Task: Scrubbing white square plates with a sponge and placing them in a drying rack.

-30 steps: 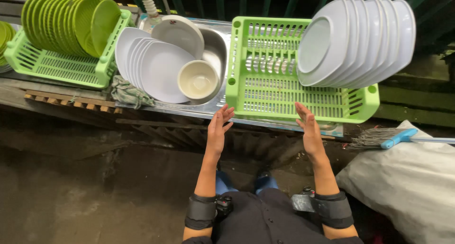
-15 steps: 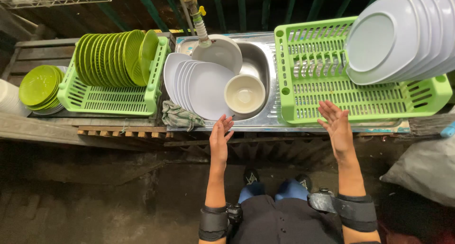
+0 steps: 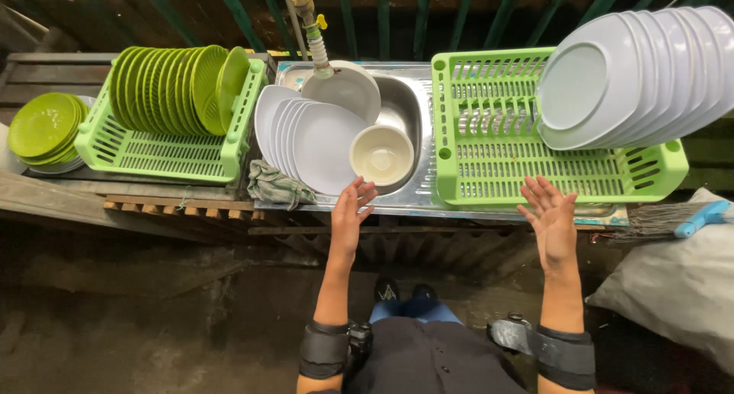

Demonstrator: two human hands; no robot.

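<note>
1. The left hand is open with fingers spread and holds nothing; its fingertips reach the front edge of the steel sink.
2. The right hand is also open, palm turned up and empty, well apart from the left and just short of the green rack.
3. Just beyond the left fingertips stands a row of white plates, leaning on edge in the sink, with a cream bowl beside them, slightly to the right of that hand.
4. Beyond the right hand, at the far right end of the green rack, a second row of white plates stands on edge.
5. A crumpled grey cloth lies left of the left hand on the sink's edge.
6. Farther left, another green rack holds green plates, and a stack of green plates lies beyond it.
7. The sink rests on a rough wooden bench; a tap hangs over the basin against green bars.
8. Right of the right hand lie a brush with a blue handle and a grey sack; below is a dark, dirty floor.
</note>
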